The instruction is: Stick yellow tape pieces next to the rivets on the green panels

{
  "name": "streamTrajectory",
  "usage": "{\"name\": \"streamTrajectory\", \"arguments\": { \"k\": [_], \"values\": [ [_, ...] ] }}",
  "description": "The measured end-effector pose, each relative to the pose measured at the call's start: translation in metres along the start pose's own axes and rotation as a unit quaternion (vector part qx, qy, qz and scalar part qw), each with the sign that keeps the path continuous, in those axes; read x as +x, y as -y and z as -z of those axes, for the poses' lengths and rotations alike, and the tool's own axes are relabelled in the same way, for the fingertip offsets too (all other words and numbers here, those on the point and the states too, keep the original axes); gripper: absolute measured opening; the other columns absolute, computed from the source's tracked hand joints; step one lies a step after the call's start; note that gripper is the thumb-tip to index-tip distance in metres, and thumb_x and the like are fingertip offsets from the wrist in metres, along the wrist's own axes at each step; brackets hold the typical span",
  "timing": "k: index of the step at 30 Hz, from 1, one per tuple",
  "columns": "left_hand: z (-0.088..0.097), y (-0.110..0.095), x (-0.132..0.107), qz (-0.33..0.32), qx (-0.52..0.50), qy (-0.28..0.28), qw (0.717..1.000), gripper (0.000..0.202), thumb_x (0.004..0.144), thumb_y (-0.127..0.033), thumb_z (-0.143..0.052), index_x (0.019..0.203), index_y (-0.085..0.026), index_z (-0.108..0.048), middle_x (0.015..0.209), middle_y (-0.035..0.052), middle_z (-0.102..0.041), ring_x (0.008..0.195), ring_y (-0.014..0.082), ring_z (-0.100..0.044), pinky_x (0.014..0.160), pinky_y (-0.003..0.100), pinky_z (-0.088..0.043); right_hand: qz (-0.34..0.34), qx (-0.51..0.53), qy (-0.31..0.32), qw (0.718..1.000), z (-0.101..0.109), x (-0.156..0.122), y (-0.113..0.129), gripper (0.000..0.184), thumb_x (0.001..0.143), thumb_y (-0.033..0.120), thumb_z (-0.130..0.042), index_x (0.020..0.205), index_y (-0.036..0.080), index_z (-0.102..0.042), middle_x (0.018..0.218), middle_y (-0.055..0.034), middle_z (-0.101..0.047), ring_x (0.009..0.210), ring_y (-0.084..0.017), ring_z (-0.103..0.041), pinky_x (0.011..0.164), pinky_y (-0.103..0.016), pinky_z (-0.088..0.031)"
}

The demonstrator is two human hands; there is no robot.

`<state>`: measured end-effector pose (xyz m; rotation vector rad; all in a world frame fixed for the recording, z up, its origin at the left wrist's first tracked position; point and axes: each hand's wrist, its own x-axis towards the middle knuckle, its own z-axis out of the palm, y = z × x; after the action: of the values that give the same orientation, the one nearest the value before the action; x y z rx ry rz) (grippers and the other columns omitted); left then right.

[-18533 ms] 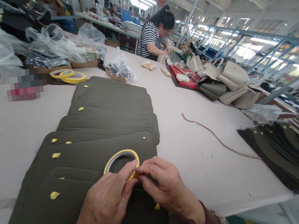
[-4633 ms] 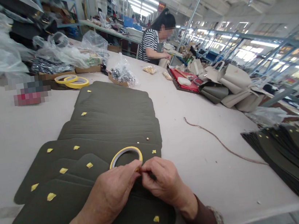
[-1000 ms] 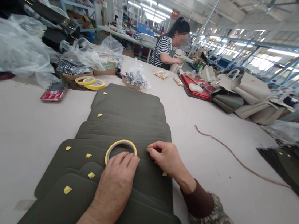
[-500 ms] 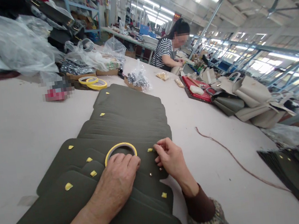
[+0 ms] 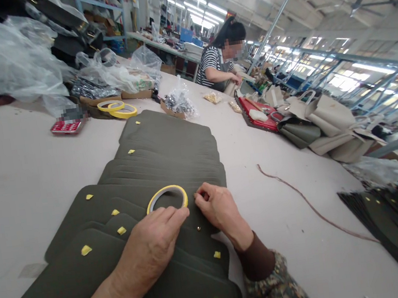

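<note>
My left hand point(image 5: 157, 237) is closed on the near edge of a roll of yellow tape point(image 5: 168, 190), tilted up over dark green panels point(image 5: 172, 145) that overlap in a fanned stack. Just right of the roll, my right hand point(image 5: 219, 207) is in a pinch at a panel's surface; what is between its fingertips, if anything, is hidden. A small shiny metal stud point(image 5: 198, 228) shows on the panel between my hands. Bits of yellow tape point(image 5: 121, 230) stick to the panels on the left side, and more, like the tape piece point(image 5: 217, 254), on the right.
Two more tape rolls point(image 5: 123, 111) lie beyond the stack, near a red-and-black item point(image 5: 67, 126) and clear plastic bags point(image 5: 7, 61). A brown cord point(image 5: 300, 194) crosses the table at right. Beige bags point(image 5: 330, 117) and dark panels point(image 5: 385, 227) lie farther right. A co-worker point(image 5: 215, 63) sits across.
My right hand has shifted slightly left and up, and the tape piece at its fingertips no longer shows. The tape roll in my left hand has moved a little right.
</note>
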<state>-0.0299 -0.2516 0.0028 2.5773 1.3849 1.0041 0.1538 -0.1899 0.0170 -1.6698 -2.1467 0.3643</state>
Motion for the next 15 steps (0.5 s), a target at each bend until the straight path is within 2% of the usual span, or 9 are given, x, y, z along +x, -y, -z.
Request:
{"name": "streamTrajectory", "arguments": {
  "k": [3,5,7,11,15],
  "values": [
    [0.001,0.000,-0.001,-0.010,-0.027,-0.047,0.998,0.023,0.099,-0.020,-0.044,0.120,-0.020,-0.053,0.092,0.0017,-0.072,0.081,0.0139,-0.068,0.075,0.024,-0.054,0.027,0.110,-0.036,0.993,0.007,-0.010,0.002,0.013,0.086,0.022,-0.063,0.095,0.019,-0.072,0.069,-0.0002,-0.067,0.060,-0.014,-0.058,0.061,-0.025,-0.045],
    [0.001,0.000,-0.002,-0.004,-0.028,-0.048,0.998,0.033,0.099,-0.022,-0.044,0.132,-0.019,-0.046,0.108,0.0043,-0.074,0.092,0.0136,-0.071,0.082,0.022,-0.055,0.066,0.197,-0.050,0.977,0.011,-0.022,0.005,0.016,0.088,0.021,-0.061,0.101,0.018,-0.070,0.077,-0.0019,-0.069,0.064,-0.013,-0.060,0.064,-0.024,-0.048],
    [0.001,0.000,-0.002,0.006,-0.017,-0.040,0.999,0.039,0.100,-0.024,-0.043,0.138,-0.017,-0.040,0.115,0.0067,-0.073,0.097,0.0144,-0.071,0.083,0.021,-0.055,0.127,0.241,-0.042,0.961,0.013,-0.032,0.008,0.017,0.088,0.019,-0.060,0.103,0.018,-0.069,0.087,-0.0044,-0.071,0.072,-0.014,-0.063,0.068,-0.024,-0.051],
    [-0.003,0.000,-0.003,-0.001,0.012,-0.054,0.998,0.035,0.101,-0.028,-0.040,0.133,-0.014,-0.044,0.109,0.0083,-0.075,0.087,0.0163,-0.073,0.073,0.024,-0.058,0.227,0.207,-0.052,0.950,0.010,-0.039,0.013,0.017,0.090,0.015,-0.055,0.099,0.020,-0.069,0.091,-0.0068,-0.072,0.083,-0.016,-0.066,0.077,-0.027,-0.053],
    [-0.002,-0.001,-0.003,-0.015,0.001,-0.049,0.999,0.026,0.101,-0.026,-0.038,0.123,-0.017,-0.051,0.104,0.0057,-0.075,0.087,0.0152,-0.073,0.077,0.024,-0.057,0.250,0.146,-0.092,0.953,0.003,-0.040,0.014,0.020,0.087,0.011,-0.050,0.086,0.020,-0.068,0.076,-0.0044,-0.071,0.070,-0.015,-0.065,0.068,-0.025,-0.052]
  ]
}}
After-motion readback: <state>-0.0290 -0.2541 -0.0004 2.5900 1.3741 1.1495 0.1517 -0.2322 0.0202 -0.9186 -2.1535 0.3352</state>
